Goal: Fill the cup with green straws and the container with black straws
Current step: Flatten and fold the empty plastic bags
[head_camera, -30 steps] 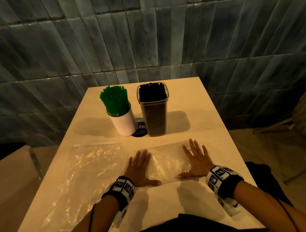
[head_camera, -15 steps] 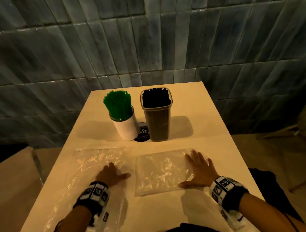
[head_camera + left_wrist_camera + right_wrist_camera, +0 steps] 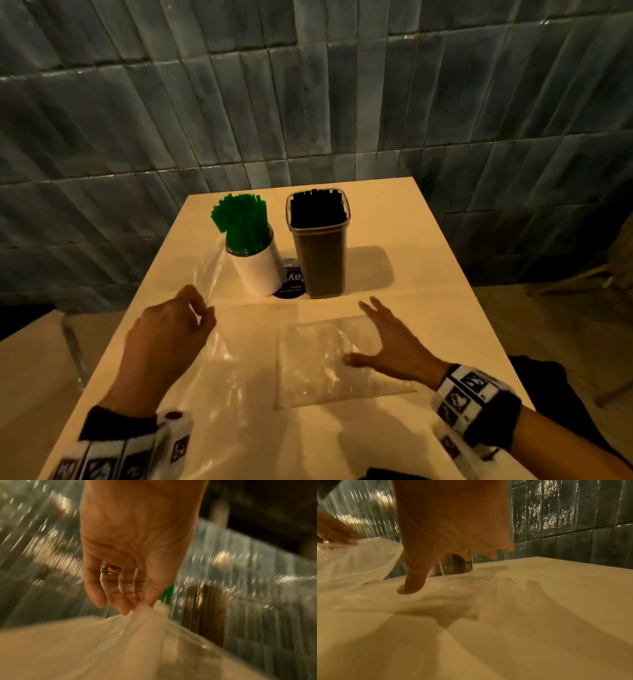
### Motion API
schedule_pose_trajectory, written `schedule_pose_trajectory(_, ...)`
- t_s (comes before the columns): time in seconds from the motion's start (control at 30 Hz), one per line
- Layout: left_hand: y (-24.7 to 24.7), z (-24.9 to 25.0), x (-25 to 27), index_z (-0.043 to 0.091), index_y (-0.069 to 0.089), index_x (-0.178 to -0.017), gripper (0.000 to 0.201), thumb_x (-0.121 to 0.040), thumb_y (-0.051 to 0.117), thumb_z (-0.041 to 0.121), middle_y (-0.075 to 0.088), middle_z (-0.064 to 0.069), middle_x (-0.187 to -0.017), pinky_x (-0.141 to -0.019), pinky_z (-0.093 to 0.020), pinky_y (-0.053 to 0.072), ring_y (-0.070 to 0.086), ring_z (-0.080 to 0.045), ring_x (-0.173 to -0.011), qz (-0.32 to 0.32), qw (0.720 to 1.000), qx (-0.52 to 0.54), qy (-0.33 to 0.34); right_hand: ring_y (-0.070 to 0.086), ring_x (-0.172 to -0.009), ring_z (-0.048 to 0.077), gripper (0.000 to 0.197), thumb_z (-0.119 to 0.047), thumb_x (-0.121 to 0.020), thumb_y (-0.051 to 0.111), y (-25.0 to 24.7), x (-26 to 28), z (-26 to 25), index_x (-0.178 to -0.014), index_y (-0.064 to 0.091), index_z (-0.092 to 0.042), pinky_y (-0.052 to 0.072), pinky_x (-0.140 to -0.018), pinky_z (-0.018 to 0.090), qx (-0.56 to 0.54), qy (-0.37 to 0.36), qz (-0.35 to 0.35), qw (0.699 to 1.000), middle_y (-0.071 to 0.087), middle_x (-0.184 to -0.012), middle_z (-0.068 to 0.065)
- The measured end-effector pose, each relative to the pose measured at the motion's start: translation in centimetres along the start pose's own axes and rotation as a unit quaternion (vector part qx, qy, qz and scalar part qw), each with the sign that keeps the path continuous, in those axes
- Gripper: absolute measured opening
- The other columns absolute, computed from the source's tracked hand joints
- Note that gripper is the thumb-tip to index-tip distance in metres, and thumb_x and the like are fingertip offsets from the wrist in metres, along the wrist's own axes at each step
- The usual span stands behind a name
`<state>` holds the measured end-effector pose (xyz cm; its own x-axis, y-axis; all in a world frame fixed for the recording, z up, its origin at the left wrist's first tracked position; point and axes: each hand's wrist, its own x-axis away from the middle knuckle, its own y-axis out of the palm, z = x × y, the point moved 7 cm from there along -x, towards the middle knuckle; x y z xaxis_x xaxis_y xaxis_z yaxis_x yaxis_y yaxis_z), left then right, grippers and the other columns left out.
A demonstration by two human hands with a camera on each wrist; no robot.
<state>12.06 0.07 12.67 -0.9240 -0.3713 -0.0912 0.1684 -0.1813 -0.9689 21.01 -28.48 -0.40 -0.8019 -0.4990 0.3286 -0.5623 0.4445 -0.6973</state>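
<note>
A white cup (image 3: 257, 272) packed with green straws (image 3: 241, 219) stands at the back of the table. Beside it on the right is a clear tall container (image 3: 321, 255) full of black straws (image 3: 317, 207). My left hand (image 3: 178, 329) pinches the edge of a large clear plastic bag (image 3: 219, 359) and holds it lifted off the table; the left wrist view shows the fingertips (image 3: 135, 605) bunched on the film. My right hand (image 3: 387, 342) hovers with fingers spread over a smaller clear bag (image 3: 318, 363), the thumb (image 3: 412, 585) touching it.
A black round coaster (image 3: 291, 282) with white lettering lies between the cup and the container. The beige table (image 3: 411, 240) ends at a tiled wall behind. Its left and right edges drop to the floor.
My left hand slid left off the small bag, then closed on the large bag's edge and raised it. My right hand lifted its palm from the small bag.
</note>
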Motion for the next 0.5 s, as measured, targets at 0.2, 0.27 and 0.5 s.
schedule_pose_trajectory(0.2,-1.8,11.8,4.4,0.025,0.049,-0.095,0.029,-0.078,0.065,0.043,0.054,0.016,-0.070,-0.043,-0.016,0.044,0.052,0.000,-0.050,0.037,0.967,0.109,0.227,0.059,-0.103,0.012,0.052,-0.047,-0.084,0.045,-3.2,1.7,-14.7,-0.132,0.041,-0.029,0.048,-0.093,0.029,-0.367,-0.130,-0.137,0.911,0.057,-0.127,0.004)
schedule_pose_trajectory(0.27,-1.9,13.1,4.1,0.027,0.047,-0.115,0.051,-0.076,0.057,0.059,0.054,0.024,-0.093,-0.063,-0.007,0.047,0.058,0.010,-0.075,0.021,0.945,0.207,0.254,0.060,-0.102,0.014,0.038,-0.036,-0.095,0.040,-4.7,2.1,-17.3,-0.132,0.047,-0.027,0.050,-0.091,0.030,-0.355,-0.170,-0.112,0.912,0.060,-0.124,0.008)
schedule_pose_trajectory(0.5,-12.8,11.6,0.9,0.021,0.037,-0.130,0.070,-0.077,0.055,0.063,0.043,0.005,-0.124,-0.092,-0.024,0.040,0.046,-0.014,-0.114,0.249,0.901,0.219,0.279,0.064,-0.099,0.027,0.027,-0.023,-0.099,0.034,-11.1,5.1,-19.9,-0.104,0.060,-0.019,0.051,-0.090,0.037,-0.244,-0.246,-0.077,0.935,0.068,-0.101,0.003)
